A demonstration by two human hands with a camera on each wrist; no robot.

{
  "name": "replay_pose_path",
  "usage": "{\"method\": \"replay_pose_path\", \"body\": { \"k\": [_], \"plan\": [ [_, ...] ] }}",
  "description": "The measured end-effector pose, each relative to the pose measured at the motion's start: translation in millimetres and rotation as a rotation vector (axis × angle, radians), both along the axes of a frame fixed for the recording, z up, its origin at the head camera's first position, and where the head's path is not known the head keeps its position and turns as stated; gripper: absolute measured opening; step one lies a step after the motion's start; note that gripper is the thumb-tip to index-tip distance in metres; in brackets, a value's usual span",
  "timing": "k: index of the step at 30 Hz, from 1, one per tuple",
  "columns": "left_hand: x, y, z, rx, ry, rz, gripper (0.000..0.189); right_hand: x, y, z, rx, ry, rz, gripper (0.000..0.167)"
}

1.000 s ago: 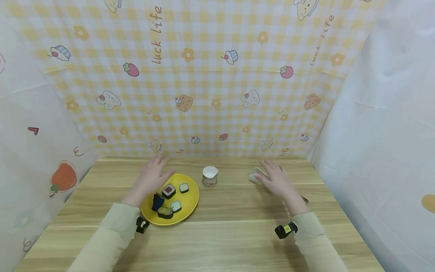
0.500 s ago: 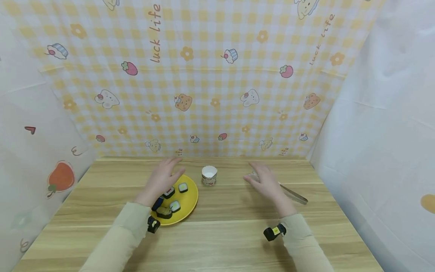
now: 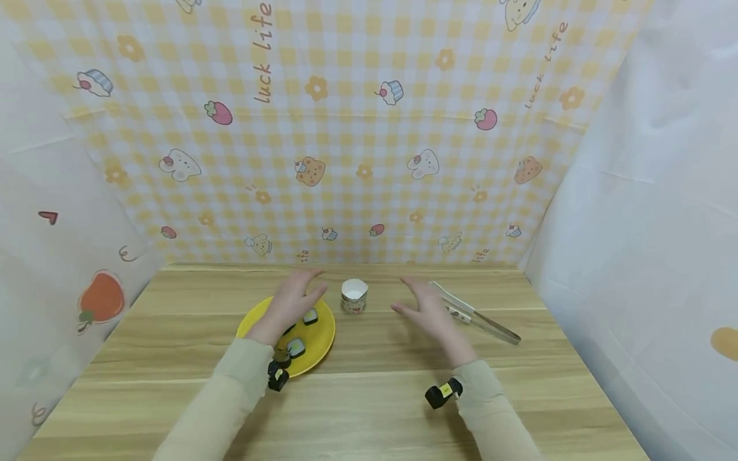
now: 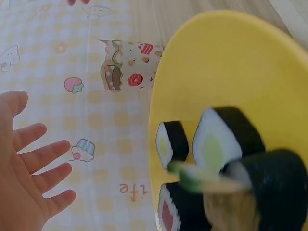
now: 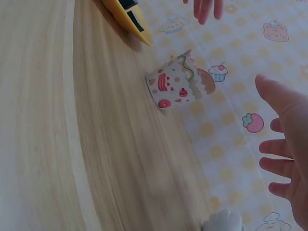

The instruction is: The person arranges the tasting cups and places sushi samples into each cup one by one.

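Observation:
Between my two hands a small paper cup [image 3: 354, 296] with a food print stands upright on the table. My left hand [image 3: 293, 301], fingers spread, hovers over the yellow plate [image 3: 325, 346] and holds nothing. Its palm and straight fingers show in the left wrist view. Several sushi pieces lie on the plate, among them a small roll [image 4: 172, 144] with a yellow centre and a larger roll [image 4: 224, 137] with a green one; my left arm hides others in the head view. My right hand [image 3: 431, 317] is raised right of the cup, fingers apart, also holding nothing.
Tongs [image 3: 497, 326] with a metal bend and white arms lie beyond my right hand, partly covered by it. A white scalloped end [image 5: 224, 221] shows low in the right wrist view. A checked cloth [image 3: 369, 128] hangs at the table's back edge.
Both hands have moved inward toward the cup, the left to the right and the right to the left. More of the tongs now shows. Cup and plate stay put.

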State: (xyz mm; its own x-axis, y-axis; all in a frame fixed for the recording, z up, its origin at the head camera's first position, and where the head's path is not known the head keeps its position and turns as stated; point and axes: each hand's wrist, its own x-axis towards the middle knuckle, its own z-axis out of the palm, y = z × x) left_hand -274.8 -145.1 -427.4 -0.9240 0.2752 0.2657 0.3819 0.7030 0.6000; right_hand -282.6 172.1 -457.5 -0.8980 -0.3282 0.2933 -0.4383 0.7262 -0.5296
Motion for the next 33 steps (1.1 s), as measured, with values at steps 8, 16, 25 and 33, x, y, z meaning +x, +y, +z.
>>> {"method": "replay_pose_path", "body": {
  "k": [8,16,25,33],
  "plan": [
    [-5.7,9.7,-6.0,0.055,-0.094,0.008,0.056,-4.8,-17,-12.5,-0.081,-0.081,0.014,0.074],
    [-13.9,19.0,-15.1,0.085,-0.128,0.011,0.055,-8.6,-33,-26.3,-0.190,-0.176,-0.011,0.072],
    [-18.9,31.0,-24.4,0.131,-0.149,0.006,0.056,-14.6,-46,-40.2,-0.229,-0.222,-0.007,0.071],
    [-24.4,39.5,-29.7,0.140,-0.154,0.013,0.057,-19.5,-55,-46.5,-0.277,-0.246,0.009,0.073]
  ]
}}
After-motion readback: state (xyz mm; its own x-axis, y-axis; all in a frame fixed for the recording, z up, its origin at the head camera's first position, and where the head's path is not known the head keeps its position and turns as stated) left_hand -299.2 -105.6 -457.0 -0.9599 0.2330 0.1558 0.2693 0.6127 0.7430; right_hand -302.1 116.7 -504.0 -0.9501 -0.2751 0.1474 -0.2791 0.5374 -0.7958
